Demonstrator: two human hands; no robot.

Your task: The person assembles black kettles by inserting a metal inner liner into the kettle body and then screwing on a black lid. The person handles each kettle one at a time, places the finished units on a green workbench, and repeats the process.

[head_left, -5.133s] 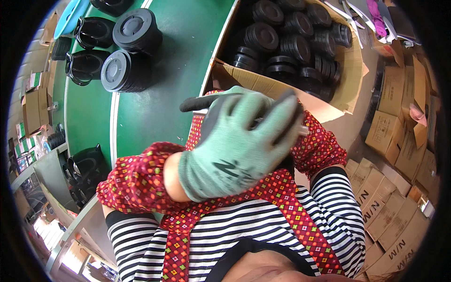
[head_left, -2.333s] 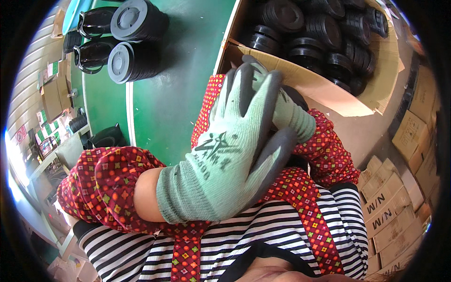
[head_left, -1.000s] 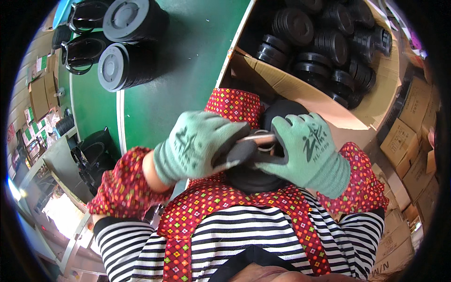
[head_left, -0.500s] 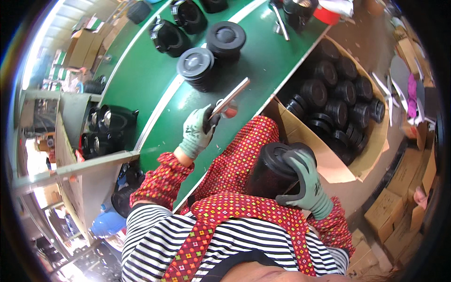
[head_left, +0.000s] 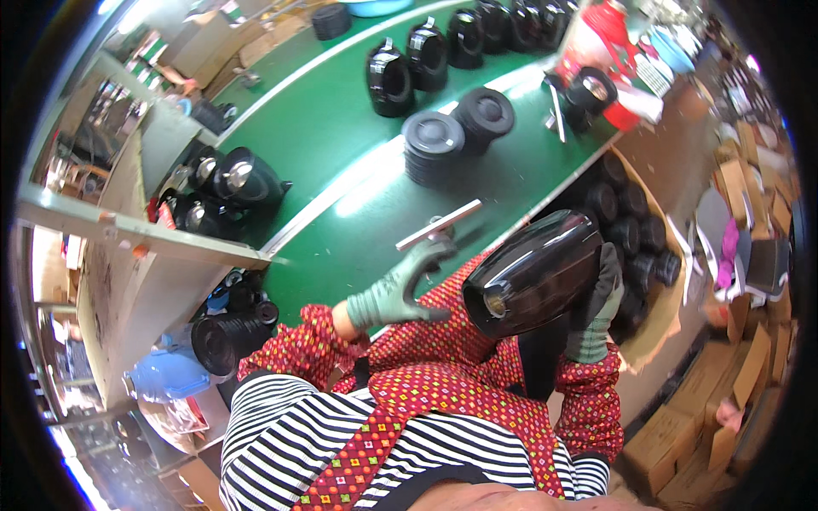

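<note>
A large glossy black, barrel-shaped housing [head_left: 537, 272] is tilted above my lap, a small round metallic-looking fitting showing at its lower left end. My right hand [head_left: 599, 298], in a green and dark grey glove, grips it at its right end. My gloved left hand [head_left: 396, 289] is open, thumb and fingers spread apart, to the left of the housing. Just beyond its fingertips a metal T-bar tool [head_left: 439, 224] stands on the green table [head_left: 341, 247]. Whether the fingers touch the tool's lower part I cannot tell.
Two stacks of black ribbed discs [head_left: 433, 140] stand farther up the table. Behind them is a row of black housings [head_left: 426, 55]. A cardboard box [head_left: 660, 319] of black round parts sits at my right. More black housings [head_left: 243, 183] stand at left, by a metal frame [head_left: 145, 234].
My left hand has let go of the T-bar tool, which now stands on the table. The black housing has been raised from my lap and tipped over by my right hand. My view has shifted.
</note>
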